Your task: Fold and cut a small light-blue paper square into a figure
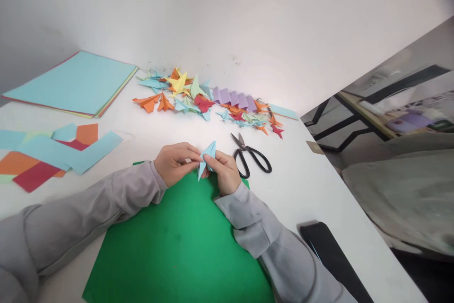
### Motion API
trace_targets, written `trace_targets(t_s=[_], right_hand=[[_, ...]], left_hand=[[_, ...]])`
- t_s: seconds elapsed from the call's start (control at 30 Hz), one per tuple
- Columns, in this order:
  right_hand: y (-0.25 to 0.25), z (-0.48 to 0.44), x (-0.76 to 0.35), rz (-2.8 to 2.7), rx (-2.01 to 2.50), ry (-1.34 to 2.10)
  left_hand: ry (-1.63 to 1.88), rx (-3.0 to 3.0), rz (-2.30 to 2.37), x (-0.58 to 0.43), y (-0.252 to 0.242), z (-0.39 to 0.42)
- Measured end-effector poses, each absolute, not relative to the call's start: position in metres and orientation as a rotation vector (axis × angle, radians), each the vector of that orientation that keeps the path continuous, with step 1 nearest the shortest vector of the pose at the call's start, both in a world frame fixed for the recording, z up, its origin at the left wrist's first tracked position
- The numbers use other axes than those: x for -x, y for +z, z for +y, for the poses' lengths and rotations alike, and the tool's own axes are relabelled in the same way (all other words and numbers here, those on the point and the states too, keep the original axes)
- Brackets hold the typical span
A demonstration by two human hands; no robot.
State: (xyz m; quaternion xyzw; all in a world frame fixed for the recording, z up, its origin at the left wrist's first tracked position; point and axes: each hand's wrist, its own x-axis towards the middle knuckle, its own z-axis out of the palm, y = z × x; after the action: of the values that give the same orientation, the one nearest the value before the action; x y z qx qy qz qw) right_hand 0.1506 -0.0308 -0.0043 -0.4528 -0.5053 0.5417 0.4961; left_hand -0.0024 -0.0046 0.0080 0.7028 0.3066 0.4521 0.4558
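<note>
A small folded light-blue paper piece (206, 157) is held between both my hands over the far edge of a green sheet (177, 246). My left hand (174, 163) pinches its left side with fingers closed. From the right, my right hand (224, 170) grips the same piece, its fingers curled round the lower part. Both sleeves are grey.
Black scissors (251, 155) lie just right of my hands. A heap of folded paper figures (205, 99) lies at the back. A stack of coloured sheets (74, 83) is at far left, paper offcuts (53, 154) nearer. A black object (329, 253) lies by the table's right edge.
</note>
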Motion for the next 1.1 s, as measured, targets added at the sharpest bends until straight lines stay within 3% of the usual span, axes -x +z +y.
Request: trace_targets(t_s=[0.37,1.1], right_hand=[[-0.0009,-0.0343,-0.1503,-1.397,1.121,1.273],[-0.0010,-0.0325,-0.1511,-1.378,1.102,1.297]], left_hand=[[0.873,-1.166,0.855,0.0017,0.0128,0.0040],[0.747,-1.264,0.746,0.0045,0.0123,0.0033]])
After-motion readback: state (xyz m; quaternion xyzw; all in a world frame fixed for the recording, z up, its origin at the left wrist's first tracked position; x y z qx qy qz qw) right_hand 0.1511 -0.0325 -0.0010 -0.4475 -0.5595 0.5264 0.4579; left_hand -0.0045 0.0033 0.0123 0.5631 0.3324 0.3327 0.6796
